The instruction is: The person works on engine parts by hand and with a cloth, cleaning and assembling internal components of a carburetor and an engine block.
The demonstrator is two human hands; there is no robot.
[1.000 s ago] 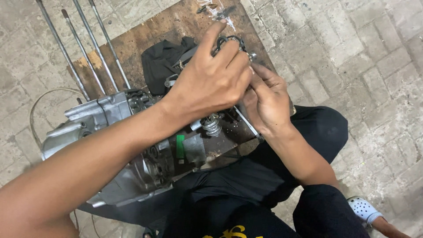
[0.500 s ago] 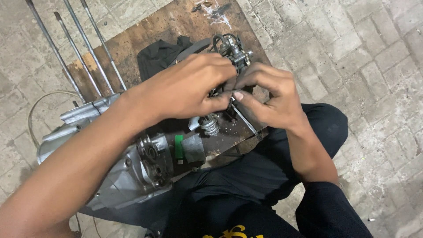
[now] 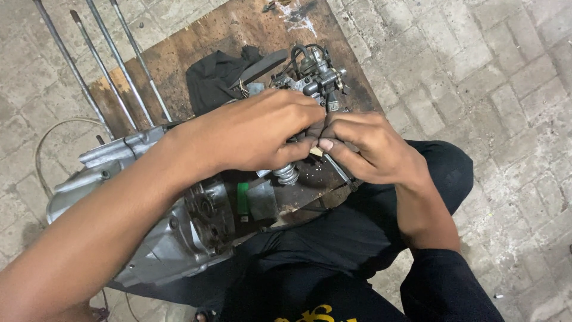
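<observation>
Two bare hands met over a small cast-metal assembly (image 3: 316,74) — grey, knobbly, with a dark hose looped at its top — which stood on the far part of a worn wooden worktop (image 3: 196,48). The left hand (image 3: 262,134) lay across the near side of that assembly, its grip clenched round a part that the fingers hid; what exactly it grasped could not be told. The right hand (image 3: 369,149) faced it, thumb and forefinger pinched together at the same spot, the fingertips of both hands touching. The pinched item was too small and too covered to identify.

Just below the hands a ribbed, round metal fitting (image 3: 287,174) protruded. To the left sat a large engine casing (image 3: 149,238) of dull, smooth aluminium, with bolt holes and a green rectangular piece (image 3: 243,200) beside it. Four long steel rods (image 3: 107,65) rose from the casing, thin and straight. A crumpled black cloth (image 3: 217,80) lay on the worktop behind the left hand — soft and matt. The floor (image 3: 488,77) was of grey paving bricks, rough and dusty. The person's dark trousers (image 3: 333,244) filled the near foreground.
</observation>
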